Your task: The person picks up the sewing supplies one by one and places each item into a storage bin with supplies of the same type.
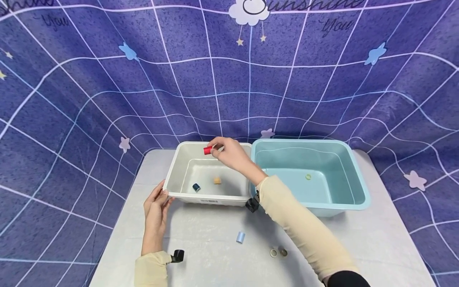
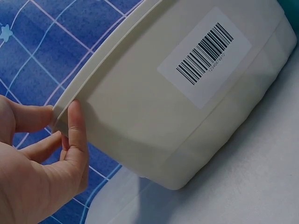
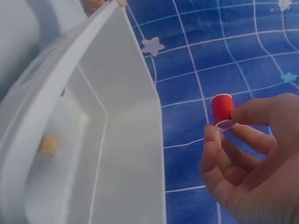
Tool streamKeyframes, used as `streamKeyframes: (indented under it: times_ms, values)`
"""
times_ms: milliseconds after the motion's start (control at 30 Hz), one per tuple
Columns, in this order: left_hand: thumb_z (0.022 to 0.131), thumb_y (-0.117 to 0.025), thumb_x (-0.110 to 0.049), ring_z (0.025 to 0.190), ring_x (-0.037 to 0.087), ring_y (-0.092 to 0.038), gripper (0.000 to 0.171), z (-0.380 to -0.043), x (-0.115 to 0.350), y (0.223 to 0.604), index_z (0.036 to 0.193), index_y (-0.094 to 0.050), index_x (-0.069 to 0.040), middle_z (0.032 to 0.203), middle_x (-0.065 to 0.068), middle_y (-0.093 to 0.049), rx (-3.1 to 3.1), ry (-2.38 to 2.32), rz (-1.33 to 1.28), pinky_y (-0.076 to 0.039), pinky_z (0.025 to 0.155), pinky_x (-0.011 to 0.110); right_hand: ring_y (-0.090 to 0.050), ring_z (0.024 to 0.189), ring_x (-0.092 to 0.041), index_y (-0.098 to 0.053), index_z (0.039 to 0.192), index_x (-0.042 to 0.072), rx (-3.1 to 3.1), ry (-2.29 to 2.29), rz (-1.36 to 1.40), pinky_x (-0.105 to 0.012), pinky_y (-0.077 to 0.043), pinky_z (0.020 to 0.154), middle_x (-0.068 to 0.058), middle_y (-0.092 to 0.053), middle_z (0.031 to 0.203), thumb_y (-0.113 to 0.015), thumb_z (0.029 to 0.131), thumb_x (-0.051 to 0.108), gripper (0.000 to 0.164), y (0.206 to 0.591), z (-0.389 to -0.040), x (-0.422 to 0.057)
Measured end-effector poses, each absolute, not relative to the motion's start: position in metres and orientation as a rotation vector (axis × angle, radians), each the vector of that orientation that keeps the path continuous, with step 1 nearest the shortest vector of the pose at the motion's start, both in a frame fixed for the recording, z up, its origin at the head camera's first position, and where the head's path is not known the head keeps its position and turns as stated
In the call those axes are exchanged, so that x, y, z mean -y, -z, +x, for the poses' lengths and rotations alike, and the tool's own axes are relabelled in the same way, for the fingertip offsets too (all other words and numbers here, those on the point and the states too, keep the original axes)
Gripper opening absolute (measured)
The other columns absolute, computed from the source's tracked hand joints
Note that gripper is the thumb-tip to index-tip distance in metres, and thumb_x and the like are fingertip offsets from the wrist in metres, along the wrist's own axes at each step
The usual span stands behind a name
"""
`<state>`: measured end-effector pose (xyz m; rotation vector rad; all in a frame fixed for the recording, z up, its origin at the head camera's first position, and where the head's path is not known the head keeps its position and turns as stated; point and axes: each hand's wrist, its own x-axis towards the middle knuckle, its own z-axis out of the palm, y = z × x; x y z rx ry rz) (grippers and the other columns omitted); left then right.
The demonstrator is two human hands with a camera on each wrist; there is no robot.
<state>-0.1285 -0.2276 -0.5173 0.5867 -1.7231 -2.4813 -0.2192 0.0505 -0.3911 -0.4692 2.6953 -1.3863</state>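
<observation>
A red thread spool (image 1: 207, 150) is pinched between the thumb and fingers of my right hand (image 1: 231, 153), above the back part of the white bin (image 1: 211, 197). In the right wrist view the red spool (image 3: 223, 108) shows a pale rim at each end. My left hand (image 1: 156, 207) grips the white bin's front left corner, thumb on top of the rim and fingers below, as the left wrist view shows. Inside that bin lie a dark blue spool (image 1: 196, 187) and a yellow-orange spool (image 1: 217, 181), apart from each other.
Right beside the white bin stands a teal bin (image 1: 363, 199) with a small greenish ring (image 1: 308, 176) in it. On the table in front lie a light blue spool (image 1: 240, 237), a pale ring (image 1: 273, 253) and a small brownish round piece (image 1: 283, 252). A patterned purple cloth (image 1: 229, 79) hangs behind.
</observation>
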Motion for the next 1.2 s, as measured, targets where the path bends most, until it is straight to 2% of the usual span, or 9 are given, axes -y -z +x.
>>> streamKeyframes:
  times_ms: [167,333,433,633,800,900,1033,1100,1200]
  values:
    - [0.107,-0.051,-0.001,0.098,0.007,-0.065,0.049,-0.128,0.229,0.517,0.155,-0.048,-0.004,0.129,0.009,-0.052,1.729,2.480,0.578,-0.063,0.080,0.015,-0.063,0.082,-0.017,-0.075,0.118,0.012,-2.684,1.344,-0.428,-0.021,-0.047,0.065,-0.009,-0.078,0.103,-0.065,0.098,0.014,0.022,0.403,-0.236,-0.039]
    - [0.106,-0.051,0.000,0.098,0.008,-0.065,0.049,-0.128,0.230,0.517,0.155,-0.048,-0.003,0.130,0.009,-0.052,1.731,2.476,0.578,-0.063,0.079,0.015,-0.065,0.087,-0.018,-0.075,0.115,0.009,-2.659,1.285,-0.368,-0.021,-0.049,0.069,-0.010,-0.078,0.104,-0.064,0.097,0.013,0.021,0.416,-0.248,-0.029]
    - [0.106,-0.052,0.001,0.098,0.009,-0.065,0.049,-0.127,0.230,0.518,0.155,-0.048,-0.002,0.127,0.009,-0.053,1.715,2.482,0.584,-0.063,0.079,0.015,-0.065,0.083,-0.016,-0.075,0.115,0.008,-2.637,1.257,-0.312,-0.020,-0.050,0.067,-0.011,-0.078,0.105,-0.066,0.097,0.012,0.021,0.423,-0.254,-0.026]
    - [0.105,-0.054,0.000,0.096,0.007,-0.064,0.052,-0.127,0.230,0.519,0.156,-0.044,0.001,0.120,0.005,-0.054,1.706,2.490,0.562,-0.063,0.079,0.015,-0.061,0.066,-0.009,-0.075,0.117,0.005,-2.618,1.225,-0.238,-0.017,-0.051,0.058,-0.014,-0.078,0.105,-0.065,0.094,0.008,0.025,0.440,-0.267,-0.031]
    - [0.105,-0.056,-0.001,0.102,0.011,-0.064,0.051,-0.127,0.229,0.519,0.155,-0.046,-0.001,0.122,0.004,-0.054,1.701,2.491,0.585,-0.063,0.080,0.015,-0.056,0.055,-0.008,-0.076,0.114,0.003,-2.618,1.182,-0.201,-0.019,-0.050,0.052,-0.011,-0.076,0.089,-0.062,0.088,0.006,0.030,0.454,-0.277,-0.041]
    - [0.105,-0.056,-0.001,0.102,0.011,-0.064,0.052,-0.127,0.228,0.518,0.156,-0.045,0.000,0.120,0.004,-0.053,1.719,2.488,0.564,-0.063,0.080,0.015,-0.055,0.055,-0.008,-0.077,0.113,0.004,-2.611,1.148,-0.169,-0.020,-0.048,0.050,-0.006,-0.073,0.085,-0.063,0.087,0.007,0.030,0.458,-0.280,-0.047]
    - [0.105,-0.056,-0.001,0.098,0.009,-0.064,0.052,-0.127,0.228,0.517,0.155,-0.044,0.001,0.118,0.003,-0.055,1.713,2.490,0.553,-0.063,0.079,0.015,-0.053,0.055,-0.009,-0.077,0.117,0.006,-2.595,1.065,-0.162,-0.018,-0.044,0.050,-0.012,-0.076,0.091,-0.066,0.090,0.007,0.029,0.461,-0.283,-0.048]
    - [0.105,-0.056,-0.001,0.097,0.008,-0.065,0.052,-0.127,0.228,0.516,0.155,-0.045,0.001,0.120,0.003,-0.056,1.705,2.498,0.561,-0.063,0.079,0.015,-0.053,0.054,-0.008,-0.077,0.117,0.007,-2.597,1.013,-0.166,-0.018,-0.042,0.049,-0.012,-0.076,0.088,-0.068,0.091,0.008,0.028,0.462,-0.284,-0.048]
    - [0.105,-0.056,-0.001,0.098,0.008,-0.066,0.052,-0.128,0.227,0.515,0.156,-0.045,0.000,0.123,0.003,-0.057,1.708,2.508,0.569,-0.063,0.079,0.015,-0.052,0.054,-0.008,-0.078,0.114,0.008,-2.604,0.962,-0.154,-0.017,-0.042,0.048,-0.004,-0.070,0.079,-0.070,0.091,0.007,0.025,0.463,-0.284,-0.047]
